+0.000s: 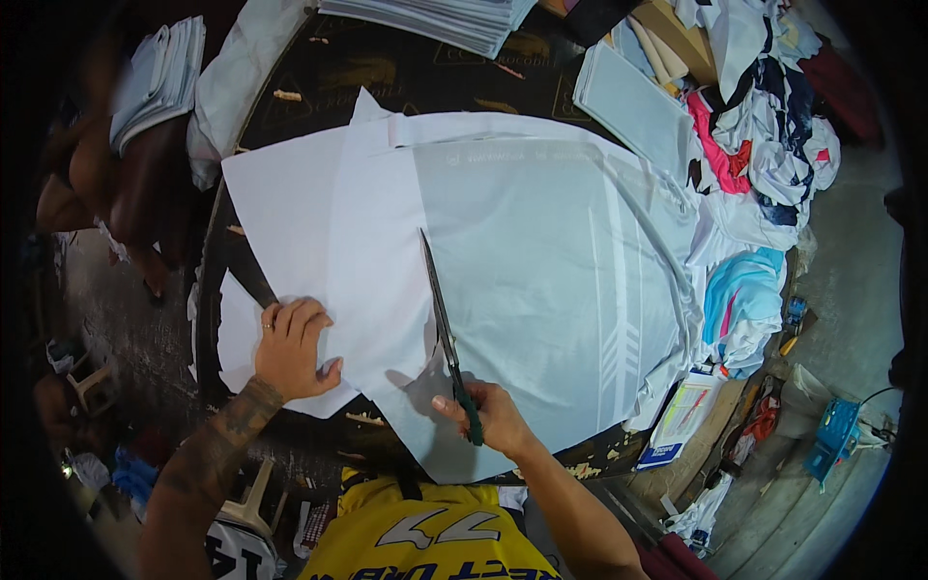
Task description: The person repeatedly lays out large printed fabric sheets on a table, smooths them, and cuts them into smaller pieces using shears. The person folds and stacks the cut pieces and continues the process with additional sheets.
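Grey fabric (522, 280) with white stripes along its right side lies spread over the dark table. A white sheet (290, 213), paper or cloth, I cannot tell which, adjoins it on the left. My left hand (296, 343) presses flat on the white sheet's lower part, fingers stretched out, holding nothing. Long scissors (439, 300) with dark green handles are gripped in my right hand (495, 416). Their blades point away from me along the border between grey and white, and look nearly closed. Below them, a corner of the grey fabric (440, 449) hangs toward my yellow shirt.
Folded grey cloth (425, 21) is stacked at the far edge. Heaped garments (764, 145) and a blue-and-white one (744, 300) crowd the right side. A notebook (680, 420) lies at the near right edge. Another person sits at far left beside folded cloth (159, 82).
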A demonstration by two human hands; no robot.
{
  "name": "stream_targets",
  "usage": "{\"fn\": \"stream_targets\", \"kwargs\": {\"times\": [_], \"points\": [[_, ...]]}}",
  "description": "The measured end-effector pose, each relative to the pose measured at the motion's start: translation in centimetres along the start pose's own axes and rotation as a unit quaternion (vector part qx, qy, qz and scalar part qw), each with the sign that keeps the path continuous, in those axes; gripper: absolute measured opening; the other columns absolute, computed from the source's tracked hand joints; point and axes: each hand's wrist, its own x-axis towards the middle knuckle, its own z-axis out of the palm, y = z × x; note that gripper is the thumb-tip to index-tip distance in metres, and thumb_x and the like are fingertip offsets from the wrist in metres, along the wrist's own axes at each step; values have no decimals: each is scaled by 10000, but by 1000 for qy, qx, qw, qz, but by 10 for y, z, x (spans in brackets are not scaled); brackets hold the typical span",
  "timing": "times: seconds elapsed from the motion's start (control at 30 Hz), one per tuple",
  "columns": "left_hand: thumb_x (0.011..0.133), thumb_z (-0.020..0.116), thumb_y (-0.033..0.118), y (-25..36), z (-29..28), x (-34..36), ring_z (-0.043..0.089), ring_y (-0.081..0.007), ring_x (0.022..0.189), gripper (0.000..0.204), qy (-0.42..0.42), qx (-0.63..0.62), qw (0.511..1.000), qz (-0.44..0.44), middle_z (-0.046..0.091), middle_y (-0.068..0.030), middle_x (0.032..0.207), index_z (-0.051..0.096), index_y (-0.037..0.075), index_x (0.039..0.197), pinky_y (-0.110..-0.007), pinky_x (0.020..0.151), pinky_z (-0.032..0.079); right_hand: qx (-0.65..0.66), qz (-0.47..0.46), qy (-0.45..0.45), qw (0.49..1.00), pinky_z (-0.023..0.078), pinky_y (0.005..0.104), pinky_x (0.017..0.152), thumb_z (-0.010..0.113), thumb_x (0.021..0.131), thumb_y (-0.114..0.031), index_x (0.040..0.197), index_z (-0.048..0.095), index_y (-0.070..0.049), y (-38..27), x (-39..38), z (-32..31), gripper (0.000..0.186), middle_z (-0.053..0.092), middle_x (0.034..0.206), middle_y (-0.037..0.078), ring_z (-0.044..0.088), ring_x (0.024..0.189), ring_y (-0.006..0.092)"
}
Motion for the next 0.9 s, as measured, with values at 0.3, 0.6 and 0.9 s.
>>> {"fn": "stream_targets", "kwargs": {"times": [0.3,0.6,0.9], "points": [[749,753,434,-1,5,-3,500,-312,1307,596,-27,-13,999,-20,565,-102,1305,617,78,1208,-556,1085,350,-11,-45,18,999,469,275,539,805,866,-723,854,688,-30,-72,19,-17,703,593,639,15,610,568,110],[824,766,479,-4,20,-18,507,-327,1309,675,-23,-46,998,-39,565,-137,1352,604,50,1319,-585,1093,360,-46,-92,52,993,488,300,514,765,911,-707,761,647,-39,-109,55,-22,696,603,623,45,620,548,125],[1013,686,317,-33,-74,216,636,-387,1145,338,209,-120,830,-504,666,-182,1224,670,156,1309,-565,1000,465,53,-116,92,988,430,291,527,805,937,-593,775,624,-72,33,-63,-31,575,527,621,-8,540,540,105]]}}
